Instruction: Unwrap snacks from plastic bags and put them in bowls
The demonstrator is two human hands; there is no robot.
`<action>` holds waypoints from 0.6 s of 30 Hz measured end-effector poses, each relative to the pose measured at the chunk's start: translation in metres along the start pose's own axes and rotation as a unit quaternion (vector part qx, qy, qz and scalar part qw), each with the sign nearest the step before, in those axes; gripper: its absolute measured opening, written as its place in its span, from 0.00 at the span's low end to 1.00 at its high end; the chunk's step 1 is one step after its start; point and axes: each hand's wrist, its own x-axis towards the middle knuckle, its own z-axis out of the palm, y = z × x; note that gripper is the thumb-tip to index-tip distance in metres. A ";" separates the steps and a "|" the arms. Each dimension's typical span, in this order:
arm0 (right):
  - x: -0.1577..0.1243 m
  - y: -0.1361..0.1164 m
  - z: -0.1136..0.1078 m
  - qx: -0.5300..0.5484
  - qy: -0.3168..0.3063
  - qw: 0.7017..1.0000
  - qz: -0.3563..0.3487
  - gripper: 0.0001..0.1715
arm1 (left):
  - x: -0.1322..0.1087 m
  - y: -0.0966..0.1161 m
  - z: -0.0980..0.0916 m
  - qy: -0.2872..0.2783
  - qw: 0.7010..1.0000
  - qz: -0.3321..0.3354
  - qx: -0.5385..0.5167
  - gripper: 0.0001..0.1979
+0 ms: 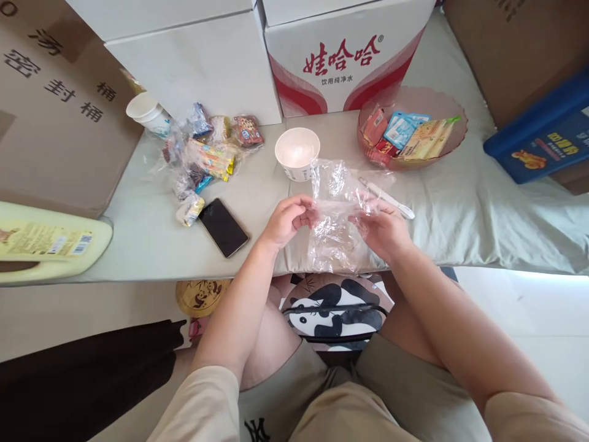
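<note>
A crinkled clear plastic bag (338,236) is stretched between my two hands, just above the near edge of the cloth-covered table. My left hand (291,218) pinches its left side between thumb and fingers. On the opposite side, my right hand (381,224) grips the film, with some of its fingers seen through the plastic. Right behind the bag stands a white paper cup (297,153), its mouth facing up. A white pen-like stick (391,199) lies beyond my right hand, partly covered by the plastic. To the left of my left hand rests a black phone (224,227).
Several wrapped snacks (209,156) are heaped at the left, beside tilted paper cups (150,113). A pink translucent bowl (455,138) holds packets at the right. White cartons (345,61) line the back. A yellow jug (92,239) and a blue container (538,129) flank the table.
</note>
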 end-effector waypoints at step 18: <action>0.011 -0.022 0.023 -0.209 0.011 0.978 -0.026 0.37 | -0.014 0.012 -0.013 0.037 0.987 0.131 0.083 0.13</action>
